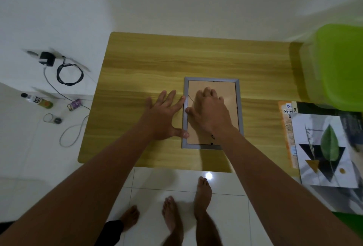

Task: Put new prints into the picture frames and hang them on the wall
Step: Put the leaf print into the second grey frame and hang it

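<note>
Green chair (341,65) blurred; print (324,153) cropped.

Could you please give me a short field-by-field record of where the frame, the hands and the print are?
frame: grey picture frame, face down on the wooden table, backing board up
left hand: flat on the table, thumb and forefinger touching the frame's left edge
right hand: pressing on the backing board
print: leaf print lies far right, apart from the frame

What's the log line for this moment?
frame face down on table | left hand flat, touching frame's left edge | right hand on backing | leaf print at right
</note>
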The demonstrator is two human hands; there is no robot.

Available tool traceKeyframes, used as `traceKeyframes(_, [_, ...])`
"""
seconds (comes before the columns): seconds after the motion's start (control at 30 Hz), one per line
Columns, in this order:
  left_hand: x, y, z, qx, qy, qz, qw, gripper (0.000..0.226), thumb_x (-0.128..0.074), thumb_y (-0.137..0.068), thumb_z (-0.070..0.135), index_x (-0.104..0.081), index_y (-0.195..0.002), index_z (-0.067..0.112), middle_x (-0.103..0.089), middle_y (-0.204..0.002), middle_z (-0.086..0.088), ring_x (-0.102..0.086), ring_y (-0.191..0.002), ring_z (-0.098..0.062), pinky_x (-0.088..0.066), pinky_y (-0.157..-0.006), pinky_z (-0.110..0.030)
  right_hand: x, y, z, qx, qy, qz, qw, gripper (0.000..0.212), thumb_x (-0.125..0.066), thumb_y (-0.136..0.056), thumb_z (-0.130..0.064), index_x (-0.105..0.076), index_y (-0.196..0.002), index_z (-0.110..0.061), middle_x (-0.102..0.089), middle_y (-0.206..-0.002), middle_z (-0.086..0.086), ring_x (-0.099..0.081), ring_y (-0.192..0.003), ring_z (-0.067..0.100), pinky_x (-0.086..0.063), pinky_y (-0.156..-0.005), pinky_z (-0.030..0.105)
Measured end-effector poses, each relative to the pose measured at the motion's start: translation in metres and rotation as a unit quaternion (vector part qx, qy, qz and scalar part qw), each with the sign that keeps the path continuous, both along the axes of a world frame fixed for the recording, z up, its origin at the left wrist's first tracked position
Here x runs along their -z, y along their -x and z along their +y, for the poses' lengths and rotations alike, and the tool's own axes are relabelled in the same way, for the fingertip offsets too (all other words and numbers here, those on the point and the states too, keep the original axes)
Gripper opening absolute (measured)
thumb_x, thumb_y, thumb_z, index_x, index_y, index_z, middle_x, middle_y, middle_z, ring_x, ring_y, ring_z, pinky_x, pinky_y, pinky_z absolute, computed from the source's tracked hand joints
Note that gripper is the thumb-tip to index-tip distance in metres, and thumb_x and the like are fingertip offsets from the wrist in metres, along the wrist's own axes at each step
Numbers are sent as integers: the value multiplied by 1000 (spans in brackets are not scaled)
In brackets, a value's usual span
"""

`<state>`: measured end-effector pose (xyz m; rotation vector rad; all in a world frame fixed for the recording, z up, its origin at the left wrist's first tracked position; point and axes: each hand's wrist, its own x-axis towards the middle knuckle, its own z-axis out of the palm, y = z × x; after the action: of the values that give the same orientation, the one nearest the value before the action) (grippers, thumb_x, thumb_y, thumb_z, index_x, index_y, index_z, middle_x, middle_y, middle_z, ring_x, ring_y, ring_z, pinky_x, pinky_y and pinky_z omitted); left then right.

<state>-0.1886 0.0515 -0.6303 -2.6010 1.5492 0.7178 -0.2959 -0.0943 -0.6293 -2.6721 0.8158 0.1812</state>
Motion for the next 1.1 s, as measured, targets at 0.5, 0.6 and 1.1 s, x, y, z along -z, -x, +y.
traceKeyframes(0.5, [-2, -1, -1, -4, -8, 9, 1000, 122, -50, -60, 90, 11, -153, 39, 15, -163, 0, 14, -149, -28, -1, -113, -67, -3, 1, 0, -3, -5, 3, 1000, 67, -56, -93, -52, -41, -140, -6, -38, -148, 20, -31, -139, 36, -32, -111, 54])
traceKeyframes(0.6, [-6, -1, -2, -8, -10, 9, 1000, 122, -54, -62, 88, 15, -151, 41, 15, -163, 0, 12, -150, -28, -5, -114, -66, -12, 6, -6, -21, -28, -26, 999, 49, -54, -93, -51, -54, -119, -9, -52, -127, 15, -44, -124, 34, -44, -95, 45])
traceKeyframes(1.1, [-9, -4, -8, -18, -50, 31, 998, 124, -54, -58, 90, 21, -147, 49, 26, -159, 5, 27, -145, -27, 4, -111, -71, -27, 16, -84, -107, -14, -6, 994, 63, -55, -97, -44, -38, -147, -9, -35, -154, 16, -27, -143, 30, -26, -112, 46])
